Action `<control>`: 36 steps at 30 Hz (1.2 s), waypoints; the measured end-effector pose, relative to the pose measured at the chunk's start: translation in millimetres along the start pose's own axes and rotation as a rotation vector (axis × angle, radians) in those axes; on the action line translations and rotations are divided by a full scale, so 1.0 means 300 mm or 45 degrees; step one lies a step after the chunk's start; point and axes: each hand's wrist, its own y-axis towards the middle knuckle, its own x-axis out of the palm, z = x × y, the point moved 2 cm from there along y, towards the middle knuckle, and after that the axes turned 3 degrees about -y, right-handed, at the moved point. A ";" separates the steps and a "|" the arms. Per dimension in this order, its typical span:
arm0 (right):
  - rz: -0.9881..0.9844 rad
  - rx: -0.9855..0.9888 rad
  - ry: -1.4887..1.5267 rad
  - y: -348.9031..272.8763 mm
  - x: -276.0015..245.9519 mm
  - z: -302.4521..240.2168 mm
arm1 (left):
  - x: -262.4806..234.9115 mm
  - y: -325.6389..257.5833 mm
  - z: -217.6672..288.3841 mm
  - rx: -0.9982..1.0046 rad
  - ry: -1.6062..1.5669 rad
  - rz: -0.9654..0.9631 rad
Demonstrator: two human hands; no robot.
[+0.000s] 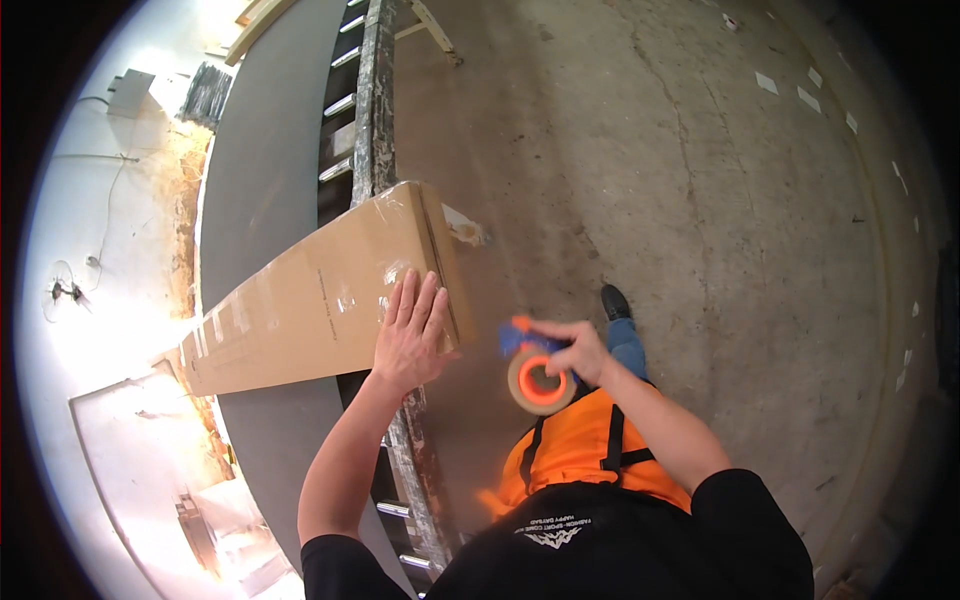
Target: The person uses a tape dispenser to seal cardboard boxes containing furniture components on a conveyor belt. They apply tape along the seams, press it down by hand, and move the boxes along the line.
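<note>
A long brown cardboard box (300,300) lies across a roller conveyor, its near end jutting past the rail. Shiny strips of clear tape show on its top. My left hand (410,335) rests flat on the box top near that end, fingers stretched out. To the right of the box, apart from it, my right hand (582,352) grips a tape dispenser (538,375) with a blue and orange head and a large tape roll on an orange hub. The dispenser's head is slightly blurred.
The conveyor's paint-spattered rail (375,110) and metal rollers (340,104) run from far to near, beside a dark grey belt surface (262,150). Concrete floor (720,250) with scattered paper scraps spreads to the right. A wooden leg (436,30) stands at the far end.
</note>
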 end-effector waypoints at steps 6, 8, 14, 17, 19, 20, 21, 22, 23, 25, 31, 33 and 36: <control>-0.174 0.075 -0.350 0.159 0.043 -0.120 | -0.014 0.003 0.029 0.012 -0.125 0.039; -0.173 -0.091 -0.122 0.067 0.095 0.009 | -0.015 -0.019 0.028 0.010 -0.149 0.069; -0.062 -0.224 -0.456 -0.010 0.289 0.132 | -0.017 -0.018 0.052 0.011 -0.120 0.081; -0.446 -0.325 -1.290 0.079 0.444 0.041 | -0.011 -0.020 0.054 0.102 0.101 0.086; -0.762 -0.484 -1.749 0.079 0.547 0.086 | -0.017 -0.011 0.066 0.258 0.117 0.008; -0.705 -0.523 -1.683 0.064 0.556 0.092 | -0.022 -0.021 0.061 0.388 0.139 -0.072; -0.698 -0.469 -1.565 0.047 0.537 0.108 | 0.004 -0.025 0.084 0.535 0.197 -0.087; -0.686 -0.409 -1.452 0.044 0.480 0.119 | 0.050 -0.008 0.130 0.684 0.252 -0.098; -0.618 -0.346 -1.462 0.031 0.387 0.097 | 0.047 0.035 0.208 0.588 0.381 -0.372; -0.465 -0.298 -1.553 -0.033 0.204 0.014 | 0.018 0.116 0.260 0.473 0.520 -0.636; 0.344 -0.240 -1.543 -0.232 -0.431 -0.243 | -0.061 0.452 0.019 0.362 0.454 -1.216; 0.661 -0.250 -1.409 -0.306 -0.564 -0.353 | -0.013 0.532 -0.143 0.172 0.645 -0.405; 0.945 -0.197 -1.178 -0.374 -0.642 -0.503 | -0.075 0.690 -0.223 -0.420 0.211 -0.964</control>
